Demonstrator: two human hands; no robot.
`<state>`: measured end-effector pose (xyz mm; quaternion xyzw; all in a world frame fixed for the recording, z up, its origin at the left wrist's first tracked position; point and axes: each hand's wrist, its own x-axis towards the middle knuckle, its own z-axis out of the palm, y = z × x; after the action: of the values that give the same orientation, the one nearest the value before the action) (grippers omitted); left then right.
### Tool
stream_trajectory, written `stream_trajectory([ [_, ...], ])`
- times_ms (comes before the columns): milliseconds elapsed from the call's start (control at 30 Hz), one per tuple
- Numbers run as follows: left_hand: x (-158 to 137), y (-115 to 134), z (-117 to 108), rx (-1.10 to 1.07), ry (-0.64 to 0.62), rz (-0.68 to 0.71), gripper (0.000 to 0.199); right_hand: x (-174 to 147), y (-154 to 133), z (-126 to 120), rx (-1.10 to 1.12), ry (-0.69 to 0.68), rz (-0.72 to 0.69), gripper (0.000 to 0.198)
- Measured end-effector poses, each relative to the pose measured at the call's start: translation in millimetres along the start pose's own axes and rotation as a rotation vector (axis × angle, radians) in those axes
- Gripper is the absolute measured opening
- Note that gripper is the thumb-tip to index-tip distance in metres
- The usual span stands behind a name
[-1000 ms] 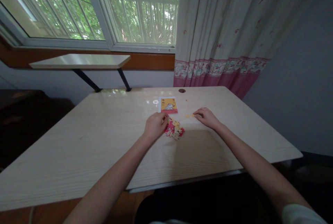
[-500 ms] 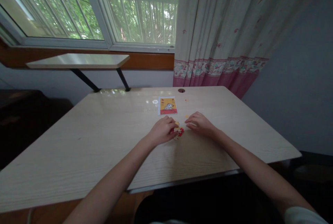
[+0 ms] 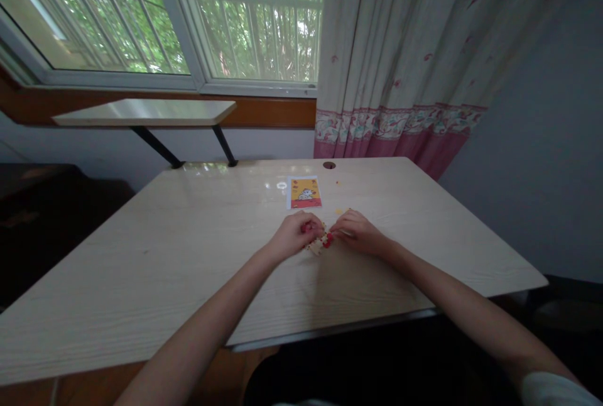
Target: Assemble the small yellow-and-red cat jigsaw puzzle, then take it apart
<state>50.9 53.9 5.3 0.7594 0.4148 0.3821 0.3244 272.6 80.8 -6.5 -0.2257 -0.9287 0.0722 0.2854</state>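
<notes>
Small red and cream interlocking pieces, joined in a cluster point(image 3: 318, 245), are gripped by my left hand point(image 3: 298, 234) over the table. Its fingers curl round the upper left part and hide some of it. My right hand point(image 3: 357, 231) is at the cluster's right side, thumb and fingertips pinched together close to a red part point(image 3: 328, 240). Whether the pinch holds a small piece of its own or the cluster's edge is too small to tell. Just behind the right fingertips lies a yellow piece point(image 3: 339, 211), partly covered by the hand.
A picture card point(image 3: 305, 195) with a white animal on orange lies beyond my hands. A tiny orange bit point(image 3: 336, 182) sits near the cable hole point(image 3: 329, 166). At the back left, a raised shelf point(image 3: 151, 110) stands on black legs. The table point(image 3: 188, 255) reaches the curtain point(image 3: 377, 79).
My right hand has moved left, from beside the cluster to its edge, and its fingers have come together. The cluster has turned in my left hand, showing more cream parts below.
</notes>
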Motion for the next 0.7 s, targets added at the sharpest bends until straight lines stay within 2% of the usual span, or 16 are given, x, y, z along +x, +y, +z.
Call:
stream_trajectory([
  [167,7,-1,6,-0.721,0.263,-0.312,0.028,14,5,1,-0.021,0.143,0.008,0.017],
  [267,9,-2,9,-0.947,0.326,-0.408,0.034,26,4,7,-0.022,0.222,-0.006,0.018],
  [467,8,0,10,-1.004,0.321,-0.398,0.034,36,-2,22,-0.055,0.393,0.041,0.014],
  [567,8,0,9,-0.993,0.282,-0.424,0.036,31,1,23,-0.152,0.396,0.044,0.014],
  [700,8,1,10,-1.021,0.25,-0.464,0.037,25,6,20,-0.237,0.39,-0.03,0.014],
])
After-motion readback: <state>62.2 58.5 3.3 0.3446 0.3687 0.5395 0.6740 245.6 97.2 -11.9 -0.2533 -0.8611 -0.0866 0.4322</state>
